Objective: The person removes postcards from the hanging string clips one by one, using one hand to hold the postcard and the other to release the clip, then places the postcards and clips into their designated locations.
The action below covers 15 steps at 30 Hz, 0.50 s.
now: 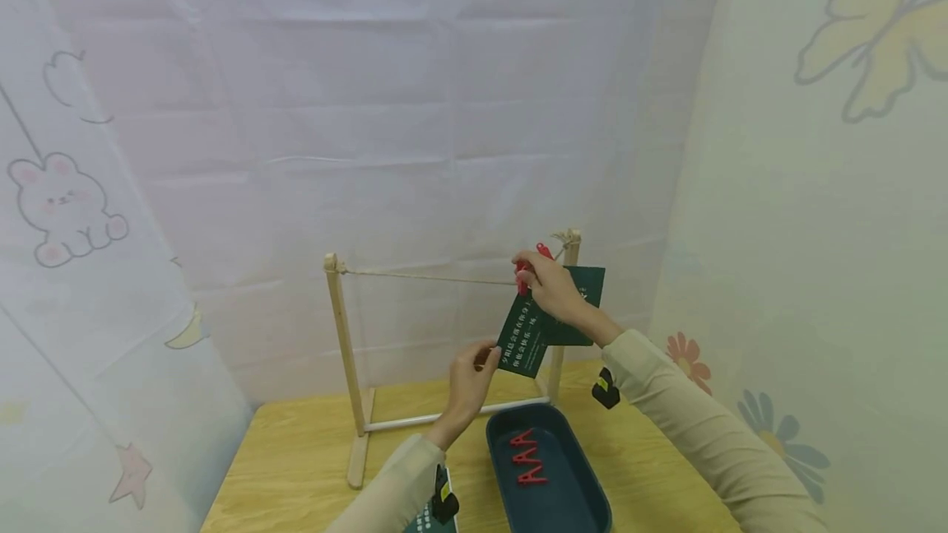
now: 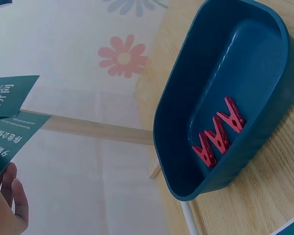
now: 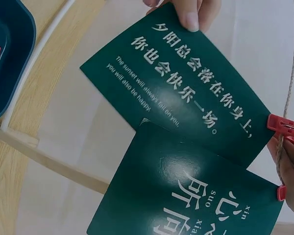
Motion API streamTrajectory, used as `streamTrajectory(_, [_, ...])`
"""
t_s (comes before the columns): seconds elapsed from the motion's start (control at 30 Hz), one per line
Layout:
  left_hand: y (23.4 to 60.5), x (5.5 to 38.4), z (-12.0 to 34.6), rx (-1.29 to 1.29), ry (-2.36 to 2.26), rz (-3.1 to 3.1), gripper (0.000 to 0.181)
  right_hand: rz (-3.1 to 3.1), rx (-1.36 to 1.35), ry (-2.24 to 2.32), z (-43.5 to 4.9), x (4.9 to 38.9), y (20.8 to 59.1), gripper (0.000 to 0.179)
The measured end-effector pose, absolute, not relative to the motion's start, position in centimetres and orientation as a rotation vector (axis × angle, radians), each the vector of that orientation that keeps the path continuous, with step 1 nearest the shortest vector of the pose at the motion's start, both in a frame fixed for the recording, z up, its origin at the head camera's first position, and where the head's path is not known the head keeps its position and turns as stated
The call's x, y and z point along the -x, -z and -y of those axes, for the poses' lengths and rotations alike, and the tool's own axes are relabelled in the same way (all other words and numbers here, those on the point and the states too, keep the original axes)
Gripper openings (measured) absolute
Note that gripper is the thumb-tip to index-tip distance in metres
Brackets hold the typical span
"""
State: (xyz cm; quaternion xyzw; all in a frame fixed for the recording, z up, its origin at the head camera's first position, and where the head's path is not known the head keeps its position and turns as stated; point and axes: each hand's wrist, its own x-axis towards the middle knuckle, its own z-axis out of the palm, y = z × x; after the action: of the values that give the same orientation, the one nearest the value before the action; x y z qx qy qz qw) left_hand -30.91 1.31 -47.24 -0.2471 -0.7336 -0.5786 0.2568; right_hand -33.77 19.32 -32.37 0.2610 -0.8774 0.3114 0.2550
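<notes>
On my head feed the green card (image 3: 171, 83) is right of centre, slanting between the 2 hands. I see the left hand (image 1: 468, 381) pinching its lower-left edge, I judge to steady its tilt, while the right hand (image 1: 551, 282) pinches a red clip (image 3: 284, 125) where the card's far corner meets the rope (image 1: 429, 276), probably to keep both inside the bite. A 2nd card (image 3: 181, 181) hangs just right of it, partly overlapping, held by its own clip (image 3: 281, 193). At lower centre-right, the blue tray (image 1: 551, 500) on the bench (image 1: 296, 459) contains 3 loose clips (image 2: 217, 134), seemingly lined up for easy pickup.
</notes>
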Motion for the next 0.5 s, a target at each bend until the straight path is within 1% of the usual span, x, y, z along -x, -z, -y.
streamTrajectory(0.1, [47.08, 30.89, -1.46, 0.674, 1.570, 1.988, 0.016, 2.378, -0.708, -0.885, -19.22, 33.81, 32.35, 0.023])
streamTrajectory(0.33, [46.91, 30.94, -1.55, 0.680, 1.550, 1.991, 0.014, 2.357, -0.692, -0.943, -19.17, 33.87, 32.44, 0.024])
streamTrajectory(0.5, [46.73, 31.09, -1.65, 0.684, 1.550, 1.993, 0.013, 2.327, -0.659, -0.924, -19.12, 34.13, 32.36, 0.021])
